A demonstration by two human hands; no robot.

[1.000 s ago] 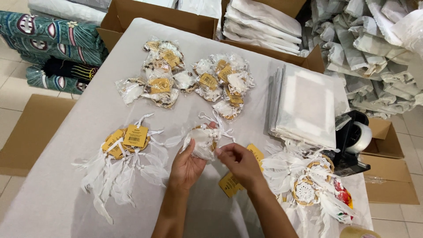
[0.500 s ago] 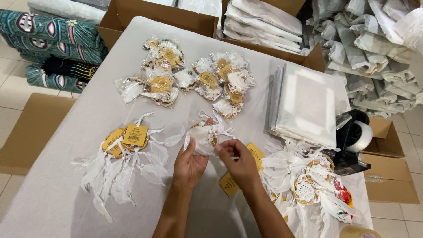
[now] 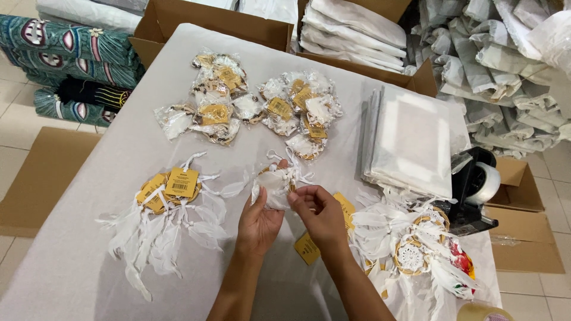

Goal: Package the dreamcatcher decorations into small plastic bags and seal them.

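Note:
My left hand [image 3: 259,221] cups a small white feathered dreamcatcher [image 3: 277,178] from below, at the middle of the grey table [image 3: 89,261]. My right hand [image 3: 318,211] pinches its right side, fingers closed on the white feathers. Yellow card tags [image 3: 309,246] lie on the table under my right hand. To the left lie two dreamcatchers with yellow tags [image 3: 169,187] and long white feathers. A pile of loose dreamcatchers [image 3: 416,249] sits to the right.
Several bagged dreamcatchers [image 3: 267,107] lie at the table's far side. A stack of clear plastic bags [image 3: 410,139] sits at right, beside a black tape dispenser [image 3: 476,190]. Cardboard boxes [image 3: 208,21] with white packages stand beyond the table; folded patterned fabric [image 3: 65,53] lies far left.
Both hands stay on the small dreamcatcher. They have drawn it slightly nearer and bunched its feathers together; my right fingers have shifted on its right side.

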